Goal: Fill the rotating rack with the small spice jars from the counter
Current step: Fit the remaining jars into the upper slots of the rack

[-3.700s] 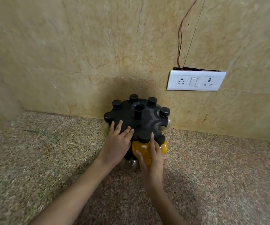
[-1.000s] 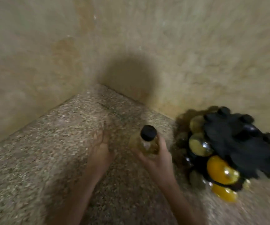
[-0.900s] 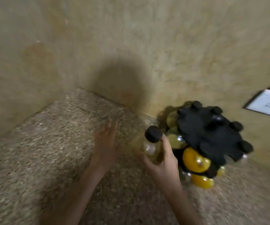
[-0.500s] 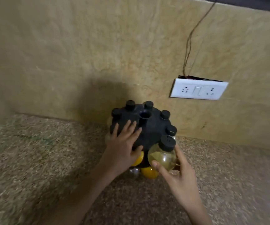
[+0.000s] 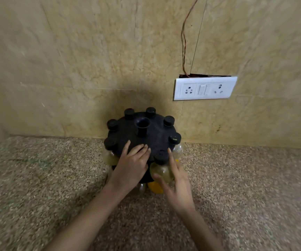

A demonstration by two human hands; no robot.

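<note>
- Head view: the black round plastic rotating rack [image 5: 142, 134] stands on the speckled granite counter [image 5: 245, 178], close against the beige marble wall [image 5: 91, 60], below and left of the white socket-and-switch plate [image 5: 204, 88].
- Head view: the left hand [image 5: 130, 166] lies flat on the rack's top disc, fingers spread and gripping nothing. It looks to be bracing the rack so it cannot spin.
- Head view: the right hand [image 5: 176, 185] wraps its fingers around the small clear round-bellied spice jar with a black cap and pale yellowish contents [image 5: 161, 169], holding it at the front edge of the rack, its cap level with the ring of other caps.
- Head view: black caps ring the disc's rim, so the upper tier looks nearly full; an orange-filled jar [image 5: 155, 187] shows on a lower tier beneath the held one.
- Judgement: the jar is being seated in its slot. To do it well, she or he should keep the left palm pressing down, push the jar's neck straight in towards the hub, and let go only once it hangs unaided.
- Judgement: a skewed push could turn the rack or nudge the neighbouring jar. Whether the neck is fully home cannot be told, for the fingers cover it.
</note>
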